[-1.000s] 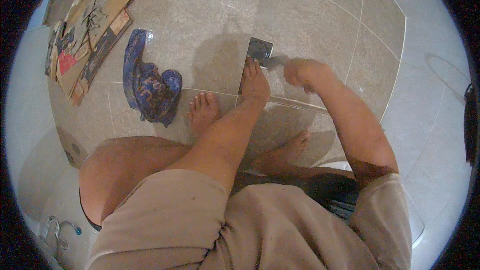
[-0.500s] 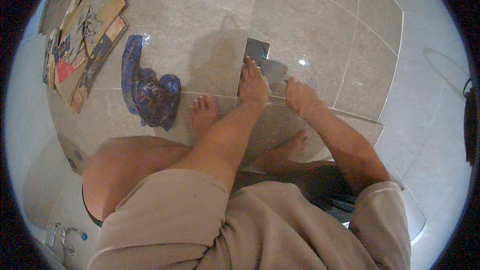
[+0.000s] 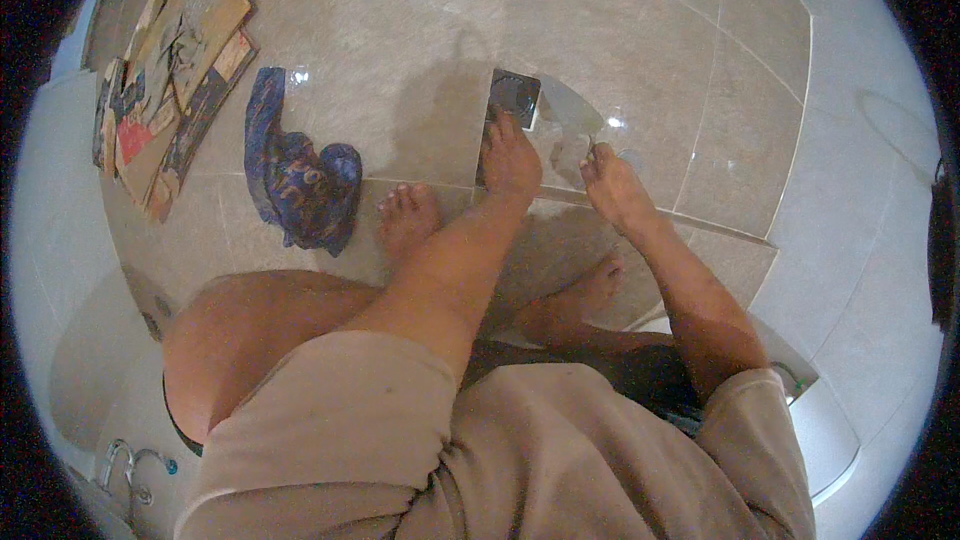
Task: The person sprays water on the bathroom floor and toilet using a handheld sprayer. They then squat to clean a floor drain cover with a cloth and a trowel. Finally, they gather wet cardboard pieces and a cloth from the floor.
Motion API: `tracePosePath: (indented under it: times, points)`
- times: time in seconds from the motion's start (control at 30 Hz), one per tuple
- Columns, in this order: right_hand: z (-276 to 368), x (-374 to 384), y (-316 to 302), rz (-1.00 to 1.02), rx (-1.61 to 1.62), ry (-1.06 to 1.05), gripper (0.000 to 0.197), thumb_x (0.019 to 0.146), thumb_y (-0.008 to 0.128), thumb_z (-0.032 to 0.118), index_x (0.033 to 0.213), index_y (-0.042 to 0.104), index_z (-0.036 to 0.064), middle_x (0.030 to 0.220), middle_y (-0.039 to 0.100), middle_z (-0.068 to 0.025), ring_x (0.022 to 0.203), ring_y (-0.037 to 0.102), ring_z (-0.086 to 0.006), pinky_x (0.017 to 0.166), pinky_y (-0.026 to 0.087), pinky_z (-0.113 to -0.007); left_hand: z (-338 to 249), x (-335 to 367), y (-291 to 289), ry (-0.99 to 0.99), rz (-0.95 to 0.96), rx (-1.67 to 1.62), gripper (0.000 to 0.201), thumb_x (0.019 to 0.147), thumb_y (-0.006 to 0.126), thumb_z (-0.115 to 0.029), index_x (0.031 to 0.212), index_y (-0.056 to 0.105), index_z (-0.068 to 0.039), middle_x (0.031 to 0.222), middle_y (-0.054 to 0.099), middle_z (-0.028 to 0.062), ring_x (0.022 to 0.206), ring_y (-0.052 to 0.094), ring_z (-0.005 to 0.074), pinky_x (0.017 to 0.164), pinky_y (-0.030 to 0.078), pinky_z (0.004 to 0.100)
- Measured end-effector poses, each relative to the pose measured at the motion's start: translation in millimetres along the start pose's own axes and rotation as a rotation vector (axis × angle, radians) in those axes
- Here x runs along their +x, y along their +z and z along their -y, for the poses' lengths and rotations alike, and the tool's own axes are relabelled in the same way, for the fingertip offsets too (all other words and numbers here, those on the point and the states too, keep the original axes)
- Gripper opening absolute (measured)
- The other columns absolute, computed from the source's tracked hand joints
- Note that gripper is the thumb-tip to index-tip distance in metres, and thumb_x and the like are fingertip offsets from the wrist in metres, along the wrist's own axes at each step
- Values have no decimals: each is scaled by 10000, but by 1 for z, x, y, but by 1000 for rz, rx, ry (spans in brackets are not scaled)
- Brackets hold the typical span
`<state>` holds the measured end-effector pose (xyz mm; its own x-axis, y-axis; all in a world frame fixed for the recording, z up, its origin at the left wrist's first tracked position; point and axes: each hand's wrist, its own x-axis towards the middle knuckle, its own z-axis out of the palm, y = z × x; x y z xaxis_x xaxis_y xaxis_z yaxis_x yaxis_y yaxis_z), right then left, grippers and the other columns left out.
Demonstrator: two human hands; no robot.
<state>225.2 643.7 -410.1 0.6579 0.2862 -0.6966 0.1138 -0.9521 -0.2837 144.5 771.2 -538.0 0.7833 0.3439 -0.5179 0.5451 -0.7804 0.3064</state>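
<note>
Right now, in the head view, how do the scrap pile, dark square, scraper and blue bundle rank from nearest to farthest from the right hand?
1. Scraper: in the right hand.
2. Dark square: left of the scraper, at the left hand.
3. Blue bundle: farther left, on the floor.
4. Scrap pile: upper left of the view.

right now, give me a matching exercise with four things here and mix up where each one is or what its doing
1. left hand
2. right hand
3. blue plastic bag
4. cardboard pieces

a. crumpled on the tiled floor, just left of a bare foot
b. gripping a broad-bladed scraper
c. piled at the upper left of the view
d. fingertips at the dark square panel

Pairs: 1-d, 2-b, 3-a, 4-c
</note>
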Motion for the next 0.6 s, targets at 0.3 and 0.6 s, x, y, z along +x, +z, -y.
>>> tracePosePath:
  times: [0.3, 0.6]
  points:
    - [-18, -8, -6, -80, 105, 13, 407, 981, 588, 293, 1226, 596, -33, 1089, 676, -327, 1065, 651, -492, 901, 496, -513, -12, 65, -10, -401, 12, -527, 451, 1039, 546, -338, 1219, 623, 68, 1182, 688, 265, 1115, 679, 423, 952, 531, 522]
    - [-73, 46, -7, -155, 302, 25, 348, 1010, 600, 306, 1185, 611, 6, 804, 640, -143, 680, 626, -227, 630, 487, -392, -4, 101, 31, -942, 135, -1293, 572, 973, 646, -516, 972, 642, 56, 897, 702, 204, 743, 683, 350, 643, 543, 458]
